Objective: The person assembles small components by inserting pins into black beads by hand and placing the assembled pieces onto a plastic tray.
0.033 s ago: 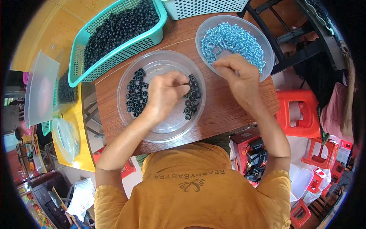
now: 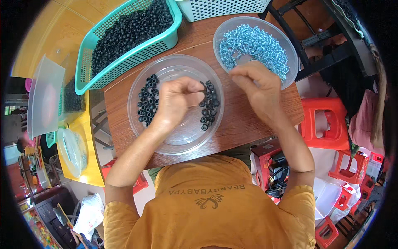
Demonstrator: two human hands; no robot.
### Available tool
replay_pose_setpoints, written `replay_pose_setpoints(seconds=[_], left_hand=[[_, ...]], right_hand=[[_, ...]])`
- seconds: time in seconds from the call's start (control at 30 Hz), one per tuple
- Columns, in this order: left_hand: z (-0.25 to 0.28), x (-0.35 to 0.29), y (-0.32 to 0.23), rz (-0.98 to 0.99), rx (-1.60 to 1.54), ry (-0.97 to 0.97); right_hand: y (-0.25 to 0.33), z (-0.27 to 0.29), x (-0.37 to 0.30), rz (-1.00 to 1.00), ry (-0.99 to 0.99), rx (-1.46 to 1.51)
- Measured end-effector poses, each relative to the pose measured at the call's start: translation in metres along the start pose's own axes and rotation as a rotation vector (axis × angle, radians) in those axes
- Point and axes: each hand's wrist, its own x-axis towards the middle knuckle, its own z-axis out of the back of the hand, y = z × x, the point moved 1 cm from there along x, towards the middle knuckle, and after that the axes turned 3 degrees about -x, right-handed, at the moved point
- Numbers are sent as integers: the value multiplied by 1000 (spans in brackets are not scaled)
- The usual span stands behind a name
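The left hand (image 2: 179, 99) is hovering over the round clear tub (image 2: 176, 143), its thumb and forefinger curling toward each other, and a dark bit is showing right at their tips; whether they are pinching it or it is lying in the tub beyond, I cannot tell. Across to the right, the right hand (image 2: 261, 85) is hanging at the near edge of the clear bowl (image 2: 293, 50), thumb and forefinger pressing together, and I cannot tell what, if anything, they are gripping.

Down in the tub, the black pieces are sitting in two bunches, a left-hand bunch (image 2: 145, 101) and a right-hand bunch (image 2: 209, 110), with the left hand coming between them. They are looking small, rounded and hollow, open rings facing up on many. I'm judging them light and stiff, unlikely to crush, but ready to roll or skid on that smooth plastic. The outer wall, just below the ring, is looking like the best hold, two fingers pinching straight across.

In the bowl, the blue pieces (image 2: 253, 41) are lying heaped and glinting: tinier, probably hard, feather-light and slippery, so fingertips are the only sensible hold, taking one by its sides. Tub and bowl are both resting on the brown worktop (image 2: 240, 116), with more black pieces (image 2: 132, 35) filling the teal basket (image 2: 130, 62) beyond.
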Motion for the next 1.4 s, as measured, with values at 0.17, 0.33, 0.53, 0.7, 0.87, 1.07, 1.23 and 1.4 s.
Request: replay_pose_setpoints(seconds=[0.17, 0.33, 0.53, 0.7, 0.87, 1.07, 1.23, 1.4], left_hand=[[12, -23, -7, 119, -434, -58], [17, -43, -1, 132, -647, -61], [16, -56, 0, 125, -716, -67], [19, -62, 5, 119, -653, -139], [27, -59, 15, 160, -747, -64], [26, -57, 32, 298, -1092, -61], [21, -63, 33, 278, -1113, -110], [21, -67, 26, 107, -905, -177]], right_hand=[[26, -28, -22, 7, 13, 142], [40, -52, -28, 115, 47, 144], [48, -65, -33, 196, 30, 112], [52, -68, -33, 223, 42, 61], [52, -70, -28, 183, 139, 134], [53, -71, -33, 48, 133, 196], [49, -77, -33, 79, 142, 161], [52, -78, -32, 157, 122, 163]])
